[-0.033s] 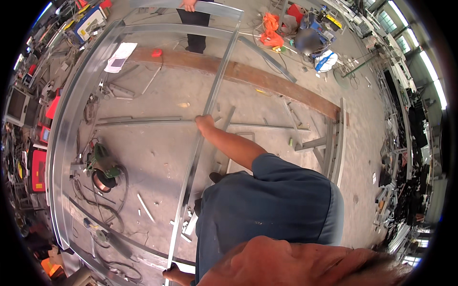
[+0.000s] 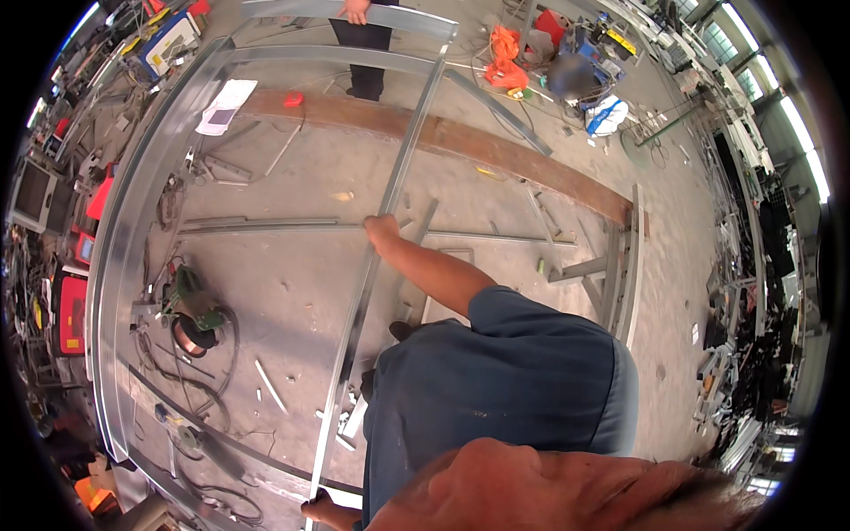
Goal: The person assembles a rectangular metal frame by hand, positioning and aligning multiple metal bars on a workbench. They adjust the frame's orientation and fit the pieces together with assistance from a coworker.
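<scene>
A long silver metal bar runs from the far middle down to the lower edge, forming the near side of a large metal frame. My right hand is closed around the bar at about its middle, arm stretched out. Near the bar's lower end, my left hand grips it, partly cut off by the lower edge. At the far side, another person's hand rests on a metal crosspiece, whose right end lies close to the top of my bar.
A rusty brown beam spans beneath the frame, meeting a grey metal trestle at right. On the left are papers, a green machine with a wire spool and cables. Offcuts litter the floor. Orange bags lie far right.
</scene>
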Available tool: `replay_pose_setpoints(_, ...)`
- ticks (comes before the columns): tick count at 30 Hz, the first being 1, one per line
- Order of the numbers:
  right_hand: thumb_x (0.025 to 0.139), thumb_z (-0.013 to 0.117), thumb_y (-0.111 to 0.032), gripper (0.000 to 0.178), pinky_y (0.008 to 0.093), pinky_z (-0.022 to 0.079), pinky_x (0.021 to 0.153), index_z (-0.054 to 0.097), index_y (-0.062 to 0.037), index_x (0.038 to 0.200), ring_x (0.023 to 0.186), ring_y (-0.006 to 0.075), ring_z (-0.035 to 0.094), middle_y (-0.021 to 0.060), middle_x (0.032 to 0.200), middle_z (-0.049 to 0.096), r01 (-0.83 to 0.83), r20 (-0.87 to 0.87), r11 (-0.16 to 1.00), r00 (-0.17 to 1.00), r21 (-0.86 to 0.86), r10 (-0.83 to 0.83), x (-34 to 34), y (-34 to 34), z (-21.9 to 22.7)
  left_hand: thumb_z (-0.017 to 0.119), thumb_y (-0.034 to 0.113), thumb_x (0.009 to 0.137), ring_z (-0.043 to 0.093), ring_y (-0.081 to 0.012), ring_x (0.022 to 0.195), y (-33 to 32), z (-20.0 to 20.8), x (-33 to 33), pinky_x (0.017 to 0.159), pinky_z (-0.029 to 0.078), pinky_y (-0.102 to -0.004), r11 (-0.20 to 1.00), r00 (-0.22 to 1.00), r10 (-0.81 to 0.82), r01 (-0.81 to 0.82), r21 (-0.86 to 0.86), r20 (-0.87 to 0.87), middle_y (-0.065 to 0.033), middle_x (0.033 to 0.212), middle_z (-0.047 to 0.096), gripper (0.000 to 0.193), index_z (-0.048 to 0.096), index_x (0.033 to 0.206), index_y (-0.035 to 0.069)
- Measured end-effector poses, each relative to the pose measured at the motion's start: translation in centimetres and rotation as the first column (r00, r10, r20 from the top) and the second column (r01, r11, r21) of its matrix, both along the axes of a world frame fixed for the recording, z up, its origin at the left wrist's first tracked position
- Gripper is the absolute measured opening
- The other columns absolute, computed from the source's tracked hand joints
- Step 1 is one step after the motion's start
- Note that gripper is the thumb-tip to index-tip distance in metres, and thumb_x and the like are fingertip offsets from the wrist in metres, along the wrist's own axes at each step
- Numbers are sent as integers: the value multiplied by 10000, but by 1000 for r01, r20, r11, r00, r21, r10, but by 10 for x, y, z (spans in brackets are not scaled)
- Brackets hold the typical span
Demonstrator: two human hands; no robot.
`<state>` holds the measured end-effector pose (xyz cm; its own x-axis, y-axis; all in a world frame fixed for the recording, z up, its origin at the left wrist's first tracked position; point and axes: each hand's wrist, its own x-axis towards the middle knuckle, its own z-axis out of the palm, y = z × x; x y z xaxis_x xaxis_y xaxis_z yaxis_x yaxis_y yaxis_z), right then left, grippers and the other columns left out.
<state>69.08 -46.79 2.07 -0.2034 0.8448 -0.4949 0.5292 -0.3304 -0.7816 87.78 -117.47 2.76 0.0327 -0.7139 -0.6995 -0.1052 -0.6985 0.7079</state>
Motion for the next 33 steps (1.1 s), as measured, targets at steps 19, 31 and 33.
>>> replay_pose_setpoints(19,736,566,-135,368,494,503,678,636,106,1005,903,403,654,275,988,652,-12,-52,1000,999,-15,11,-10,1,-18,504,202,830,470,-210,691,-51,-41,29,639,496,-450,987,987,-160,160,10,29,-46,762,523,196,466,798,13)
replay_pose_setpoints(31,732,571,-143,400,472,509,692,623,113,1036,916,377,660,256,1016,654,-59,-111,997,992,-56,52,-2,9,-13,834,146,657,534,-179,763,-48,-32,43,721,519,-368,332,393,-438,906,-260,809,-69,849,593,490,513,1000,7)
replay_pose_setpoints(33,722,583,-146,367,468,497,684,645,108,979,903,378,663,261,961,664,-80,-29,997,996,0,80,-1,10,-18,821,123,637,540,-182,744,-41,-41,38,698,525,-371,452,466,-453,855,-255,760,-81,828,607,453,535,967,2)
